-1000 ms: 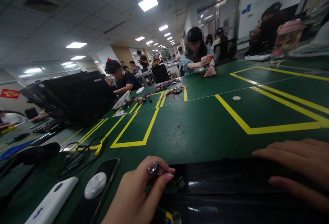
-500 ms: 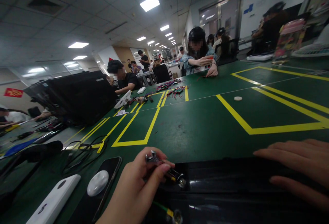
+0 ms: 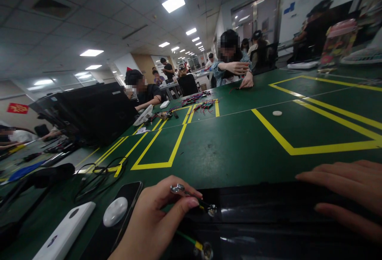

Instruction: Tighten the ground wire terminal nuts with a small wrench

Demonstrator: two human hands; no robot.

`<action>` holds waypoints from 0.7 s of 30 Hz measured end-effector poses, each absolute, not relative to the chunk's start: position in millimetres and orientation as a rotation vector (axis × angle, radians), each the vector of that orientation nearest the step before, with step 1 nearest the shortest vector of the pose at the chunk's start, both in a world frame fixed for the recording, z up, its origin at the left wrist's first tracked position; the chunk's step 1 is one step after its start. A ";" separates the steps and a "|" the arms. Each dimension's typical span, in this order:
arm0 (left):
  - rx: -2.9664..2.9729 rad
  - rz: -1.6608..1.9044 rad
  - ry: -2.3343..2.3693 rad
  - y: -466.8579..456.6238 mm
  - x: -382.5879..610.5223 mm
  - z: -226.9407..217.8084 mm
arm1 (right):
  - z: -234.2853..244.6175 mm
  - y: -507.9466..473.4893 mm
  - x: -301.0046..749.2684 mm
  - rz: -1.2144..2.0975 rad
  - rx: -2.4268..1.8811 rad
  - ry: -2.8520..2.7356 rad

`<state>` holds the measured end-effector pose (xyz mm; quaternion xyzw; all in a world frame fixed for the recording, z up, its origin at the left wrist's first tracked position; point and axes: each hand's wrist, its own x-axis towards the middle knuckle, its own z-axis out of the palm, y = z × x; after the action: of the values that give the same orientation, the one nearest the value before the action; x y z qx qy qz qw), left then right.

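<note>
Left hand (image 3: 152, 222) lower, pinching a metal-tipped wire (image 3: 204, 205); right hand (image 3: 343, 186) open, cut off at frame edge

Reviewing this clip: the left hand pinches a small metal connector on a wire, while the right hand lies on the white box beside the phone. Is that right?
Not quite: the right hand lies on the black glossy case, not the white box, as the head view shows. The left hand does pinch the small metal connector on a wire.
</note>
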<state>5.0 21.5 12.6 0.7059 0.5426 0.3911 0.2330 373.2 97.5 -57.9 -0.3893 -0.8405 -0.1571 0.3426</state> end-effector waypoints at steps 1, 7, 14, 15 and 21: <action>1.967 1.064 1.490 20.9 5.1 12.9 | -56.4 98.0 371.8 -0.407 -1.012 -2.177; 2.085 0.980 1.455 22.3 3.2 11.4 | -68.9 97.6 388.4 -0.427 -1.030 -2.230; 2.019 0.958 1.359 27.2 -0.5 7.3 | -79.1 96.7 405.1 -0.551 -1.028 -2.363; 2.008 0.953 1.347 27.6 -0.7 7.5 | -78.5 96.8 404.4 -0.546 -1.030 -2.361; 1.995 0.925 1.294 31.6 -2.2 9.3 | -76.0 97.8 401.1 -0.551 -0.992 -2.360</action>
<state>-2.2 31.6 9.3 0.7482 0.4853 0.3469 0.2905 401.1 97.8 -76.0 -0.3659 -0.8707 -0.2033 0.2583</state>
